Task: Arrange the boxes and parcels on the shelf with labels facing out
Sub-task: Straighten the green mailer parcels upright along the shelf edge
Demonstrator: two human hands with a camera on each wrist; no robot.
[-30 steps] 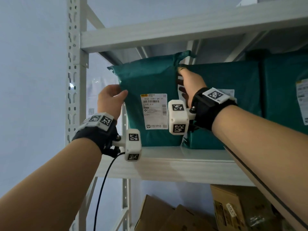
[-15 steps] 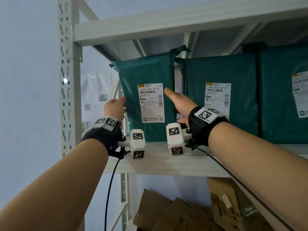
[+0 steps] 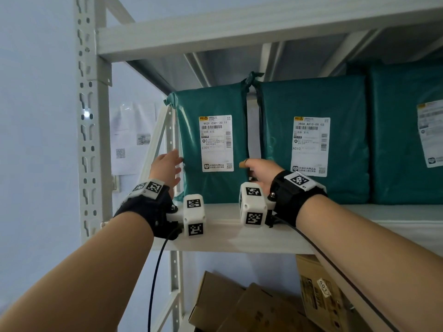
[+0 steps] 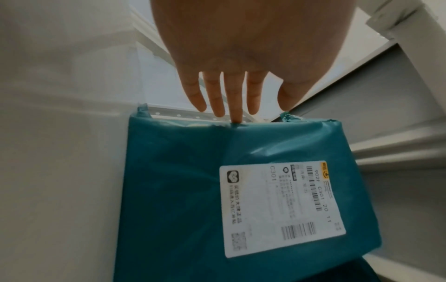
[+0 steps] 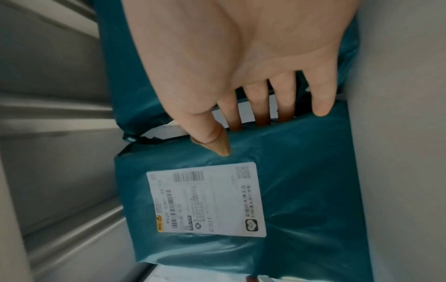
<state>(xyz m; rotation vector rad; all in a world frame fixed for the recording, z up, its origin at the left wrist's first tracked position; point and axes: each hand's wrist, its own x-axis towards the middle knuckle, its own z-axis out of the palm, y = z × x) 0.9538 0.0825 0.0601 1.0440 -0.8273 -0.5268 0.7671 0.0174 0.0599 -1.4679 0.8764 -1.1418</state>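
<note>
A teal parcel [image 3: 211,188] stands upright at the left end of the white shelf board [image 3: 227,238], its white label [image 3: 217,143] facing out. My left hand [image 3: 171,161] is at its lower left edge, fingers straight, and in the left wrist view the middle fingertip [image 4: 235,119] touches that edge of the parcel [image 4: 193,190]. My right hand [image 3: 249,165] is at the lower right edge. In the right wrist view its straight fingers [image 5: 263,114] reach into the gap beside the parcel [image 5: 301,190], and the thumb lies on the front face. A second teal parcel [image 3: 311,104] stands just right, label out.
A third teal parcel [image 3: 402,130] stands further right. The perforated shelf post [image 3: 87,116] rises at the left, and the upper shelf beam [image 3: 239,27] runs close above the parcels. Cardboard boxes [image 3: 239,305] lie on the level below. Papers [image 3: 134,140] hang on the wall.
Both hands have slid down the left parcel. The right hand went from its top corner, across the front, to the lower right edge; the left hand dropped lower along the left edge.
</note>
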